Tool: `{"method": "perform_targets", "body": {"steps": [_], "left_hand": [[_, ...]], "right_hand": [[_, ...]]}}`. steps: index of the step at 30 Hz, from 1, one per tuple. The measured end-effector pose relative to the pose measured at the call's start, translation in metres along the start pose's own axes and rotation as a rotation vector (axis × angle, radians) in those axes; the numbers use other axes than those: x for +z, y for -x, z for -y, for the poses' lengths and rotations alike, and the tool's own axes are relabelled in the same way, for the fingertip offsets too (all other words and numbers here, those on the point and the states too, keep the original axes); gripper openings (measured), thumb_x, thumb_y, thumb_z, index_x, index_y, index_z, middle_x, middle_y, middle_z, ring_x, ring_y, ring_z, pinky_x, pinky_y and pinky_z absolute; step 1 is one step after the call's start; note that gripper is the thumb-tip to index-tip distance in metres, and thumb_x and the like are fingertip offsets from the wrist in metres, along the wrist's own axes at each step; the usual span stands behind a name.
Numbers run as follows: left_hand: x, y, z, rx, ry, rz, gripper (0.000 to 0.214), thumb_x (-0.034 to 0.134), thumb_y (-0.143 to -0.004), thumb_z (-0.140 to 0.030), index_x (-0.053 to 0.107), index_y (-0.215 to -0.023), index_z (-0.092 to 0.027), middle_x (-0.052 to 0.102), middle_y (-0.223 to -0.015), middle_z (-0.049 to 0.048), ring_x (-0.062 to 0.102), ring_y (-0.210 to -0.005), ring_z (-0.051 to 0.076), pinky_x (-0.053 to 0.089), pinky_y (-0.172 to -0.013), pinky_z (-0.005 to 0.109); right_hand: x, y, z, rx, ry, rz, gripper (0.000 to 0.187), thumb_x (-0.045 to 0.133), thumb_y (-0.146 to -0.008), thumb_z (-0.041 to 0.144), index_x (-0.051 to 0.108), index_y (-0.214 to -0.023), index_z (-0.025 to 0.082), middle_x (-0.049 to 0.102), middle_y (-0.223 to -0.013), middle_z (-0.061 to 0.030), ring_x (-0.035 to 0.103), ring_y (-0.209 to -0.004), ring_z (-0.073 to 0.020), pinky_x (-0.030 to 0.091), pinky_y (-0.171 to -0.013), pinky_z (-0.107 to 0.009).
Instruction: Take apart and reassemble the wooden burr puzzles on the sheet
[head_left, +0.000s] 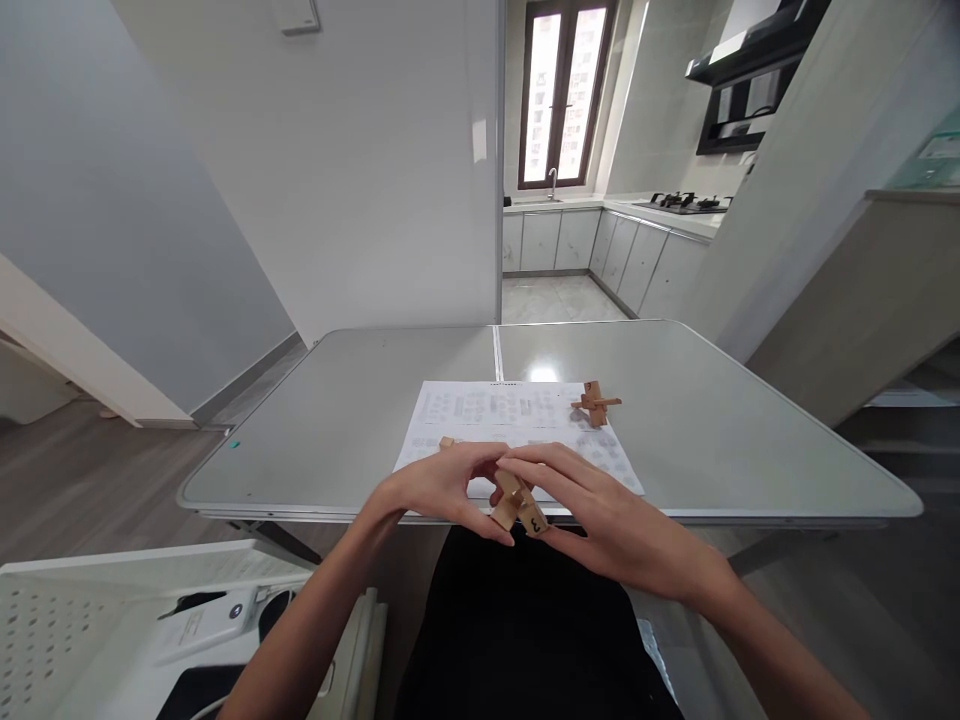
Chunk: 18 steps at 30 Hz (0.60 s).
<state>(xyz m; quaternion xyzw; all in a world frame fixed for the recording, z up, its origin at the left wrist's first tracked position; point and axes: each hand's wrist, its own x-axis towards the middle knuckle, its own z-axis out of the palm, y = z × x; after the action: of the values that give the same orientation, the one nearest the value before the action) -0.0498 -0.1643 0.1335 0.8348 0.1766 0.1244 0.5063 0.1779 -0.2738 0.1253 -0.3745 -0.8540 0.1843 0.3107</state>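
Observation:
Between my two hands, just over the table's near edge, are notched wooden puzzle pieces (pixel 510 500) fitted against each other. One of them bears a dark mark like a 3. My left hand (pixel 450 488) grips them from the left, thumb below and fingers above. From the right, my right hand (pixel 592 500) closes on them with its thumb underneath. The fingers cover part of the pieces. Beyond my hands a printed paper sheet (pixel 442 408) lies on the table. An interlocked wooden cross-shaped puzzle (pixel 595 404) rests at its right edge, and a small wooden piece (pixel 447 442) shows behind my left hand.
The grey folding table (pixel 705 430) has a seam down its middle and a raised metal rim. At lower left stands a white plastic basket (pixel 82 600) with a white box (pixel 206 622) and dark items inside. My lap is below the near edge.

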Motion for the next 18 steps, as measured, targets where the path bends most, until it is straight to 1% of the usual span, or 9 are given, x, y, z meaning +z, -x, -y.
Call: {"method": "perform_targets", "body": {"steps": [4,6,9,11,13,16,18], "left_hand": [[0.001,0.002,-0.001,0.029,-0.038,-0.075,0.050,0.095,-0.057,-0.048,0.077,-0.096,-0.024,0.072,-0.084,0.0049,0.069,-0.080,0.024,0.057,-0.074,0.036],[0.000,0.002,-0.001,0.033,-0.057,-0.083,0.051,0.095,-0.054,-0.051,0.077,-0.093,-0.024,0.071,-0.081,0.0040,0.068,-0.078,0.024,0.056,-0.072,0.035],[0.000,0.000,0.001,0.047,-0.082,-0.016,0.049,0.095,-0.057,-0.051,0.075,-0.092,-0.023,0.070,-0.082,0.0026,0.066,-0.078,0.022,0.053,-0.072,0.032],[0.001,-0.004,0.002,0.051,-0.101,0.055,0.048,0.095,-0.059,-0.048,0.073,-0.092,-0.021,0.069,-0.082,0.0005,0.064,-0.078,0.019,0.050,-0.070,0.029],[0.002,-0.007,0.003,0.043,-0.112,0.111,0.046,0.095,-0.060,-0.044,0.070,-0.089,-0.020,0.067,-0.079,-0.0024,0.061,-0.075,0.016,0.045,-0.066,0.026],[0.005,-0.010,0.004,0.010,-0.122,0.149,0.044,0.097,-0.057,-0.040,0.065,-0.080,-0.020,0.063,-0.071,-0.0056,0.057,-0.066,0.013,0.040,-0.059,0.024],[0.005,-0.009,0.004,-0.003,-0.115,0.158,0.043,0.097,-0.057,-0.039,0.066,-0.080,-0.020,0.065,-0.071,-0.0052,0.058,-0.066,0.013,0.040,-0.058,0.024]], "right_hand": [[-0.007,-0.005,0.008,-0.043,0.021,0.066,0.059,0.054,-0.098,0.005,0.049,-0.148,0.037,0.061,-0.142,-0.0033,0.058,-0.130,-0.0283,0.061,-0.100,-0.046],[-0.009,-0.007,0.012,-0.061,0.037,0.088,0.055,0.053,-0.097,0.004,0.053,-0.142,0.035,0.064,-0.137,-0.0031,0.060,-0.126,-0.0280,0.061,-0.099,-0.045],[-0.011,-0.008,0.017,-0.090,0.075,0.111,0.052,0.051,-0.095,0.001,0.054,-0.137,0.032,0.065,-0.134,-0.0043,0.062,-0.123,-0.0271,0.059,-0.101,-0.045],[-0.010,-0.008,0.021,-0.115,0.121,0.136,0.055,0.048,-0.093,-0.004,0.053,-0.138,0.027,0.064,-0.135,-0.0067,0.060,-0.125,-0.0267,0.058,-0.102,-0.045],[-0.007,-0.008,0.024,-0.143,0.169,0.174,0.055,0.045,-0.090,-0.008,0.053,-0.135,0.023,0.063,-0.134,-0.0087,0.060,-0.125,-0.0267,0.057,-0.102,-0.045],[-0.004,-0.008,0.028,-0.172,0.208,0.234,0.051,0.045,-0.087,-0.010,0.056,-0.127,0.020,0.064,-0.130,-0.0100,0.062,-0.122,-0.0277,0.058,-0.100,-0.046],[-0.003,-0.009,0.027,-0.160,0.181,0.253,0.049,0.047,-0.089,-0.008,0.055,-0.129,0.019,0.064,-0.131,-0.0104,0.061,-0.123,-0.0280,0.057,-0.101,-0.046]]}}
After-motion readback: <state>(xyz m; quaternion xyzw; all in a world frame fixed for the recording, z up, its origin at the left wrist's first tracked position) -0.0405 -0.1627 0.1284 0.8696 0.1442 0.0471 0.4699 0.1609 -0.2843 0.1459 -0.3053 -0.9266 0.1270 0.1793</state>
